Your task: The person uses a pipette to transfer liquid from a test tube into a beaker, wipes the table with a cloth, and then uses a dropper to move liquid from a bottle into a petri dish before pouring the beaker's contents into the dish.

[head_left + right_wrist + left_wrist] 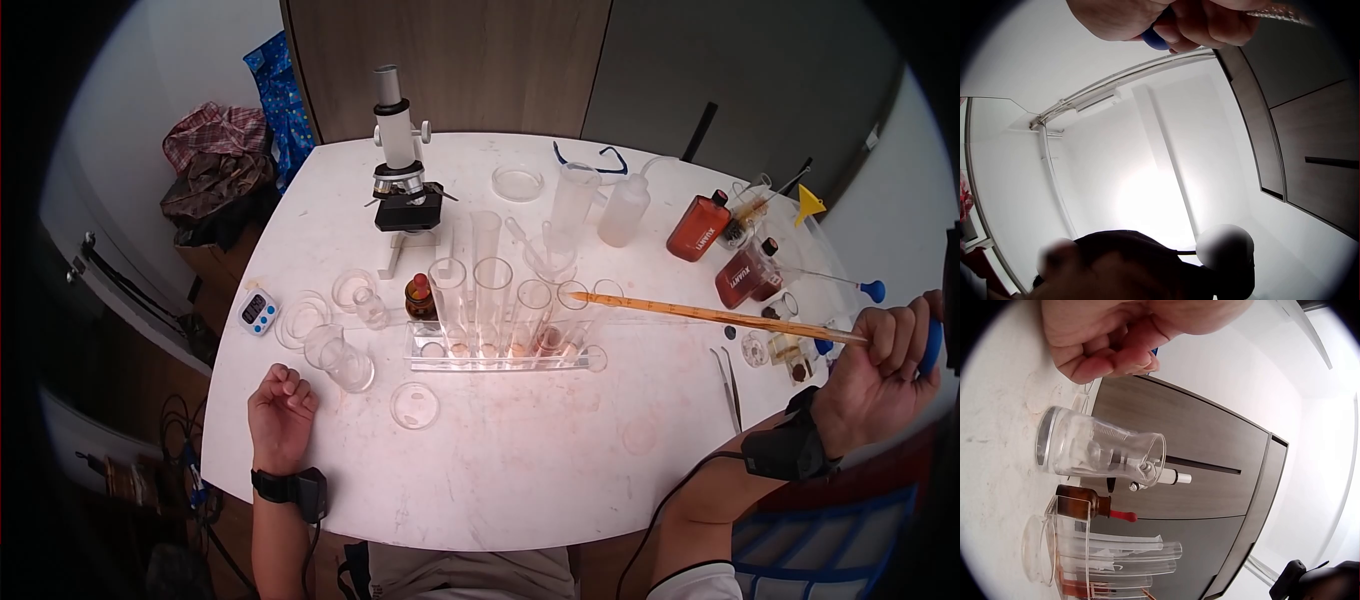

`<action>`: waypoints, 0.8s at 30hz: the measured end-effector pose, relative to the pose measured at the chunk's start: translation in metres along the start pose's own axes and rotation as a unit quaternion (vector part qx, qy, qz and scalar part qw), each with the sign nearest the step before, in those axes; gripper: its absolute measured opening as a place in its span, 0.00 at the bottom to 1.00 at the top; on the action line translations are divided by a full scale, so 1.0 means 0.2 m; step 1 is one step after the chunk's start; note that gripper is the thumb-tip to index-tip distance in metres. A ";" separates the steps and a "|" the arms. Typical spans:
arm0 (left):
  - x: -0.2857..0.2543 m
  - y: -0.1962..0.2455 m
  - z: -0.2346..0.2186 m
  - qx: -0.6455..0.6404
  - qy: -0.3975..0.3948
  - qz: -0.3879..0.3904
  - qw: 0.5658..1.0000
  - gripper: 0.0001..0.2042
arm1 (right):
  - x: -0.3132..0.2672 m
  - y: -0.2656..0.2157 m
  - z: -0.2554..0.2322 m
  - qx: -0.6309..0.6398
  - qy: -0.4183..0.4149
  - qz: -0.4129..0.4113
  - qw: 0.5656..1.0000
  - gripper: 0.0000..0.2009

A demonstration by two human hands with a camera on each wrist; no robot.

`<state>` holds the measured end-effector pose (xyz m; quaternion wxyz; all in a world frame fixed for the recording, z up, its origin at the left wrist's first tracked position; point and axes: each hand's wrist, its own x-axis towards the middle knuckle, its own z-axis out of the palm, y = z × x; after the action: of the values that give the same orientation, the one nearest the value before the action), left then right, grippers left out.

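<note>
My right hand (pixel 880 365) grips a long glass pipette (pixel 700 314) near its blue rubber bulb (pixel 931 348). Orange-brown liquid fills much of the pipette, which slopes slightly down to the left. Its tip overlaps the mouth of a test tube (pixel 574 296) in the clear rack (pixel 500 365). Several upright tubes stand there, some with reddish liquid at the bottom. The right wrist view shows curled fingers (pixel 1229 22) beside the blue bulb (pixel 1155 39). At the table's left, my left hand (pixel 283 418) lies loosely curled and holds nothing, near a glass beaker (pixel 1104 447).
A brown dropper bottle (pixel 421 300) stands at the rack's left end, a microscope (pixel 403 170) behind it. Petri dishes (pixel 415 406) and a timer (pixel 258 312) lie leftward. At right are red-brown bottles (pixel 698 228), tweezers (pixel 727 385) and a yellow funnel (pixel 808 204).
</note>
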<state>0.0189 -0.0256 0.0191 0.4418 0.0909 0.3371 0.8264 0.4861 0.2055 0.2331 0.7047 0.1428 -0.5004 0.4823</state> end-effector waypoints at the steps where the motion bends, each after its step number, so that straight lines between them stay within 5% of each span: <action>1: 0.00 0.00 0.00 -0.002 0.001 0.000 1.000 0.06 | 0.00 0.00 0.01 -0.002 0.009 -0.001 1.000 0.13; 24: 0.00 0.00 0.01 0.002 0.007 0.000 1.000 0.06 | 0.00 0.02 0.03 0.003 0.019 -0.004 1.000 0.14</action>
<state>0.0204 -0.0248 0.0214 0.4391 0.0865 0.3418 0.8264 0.4793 0.2034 0.2339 0.7156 0.1380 -0.4846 0.4837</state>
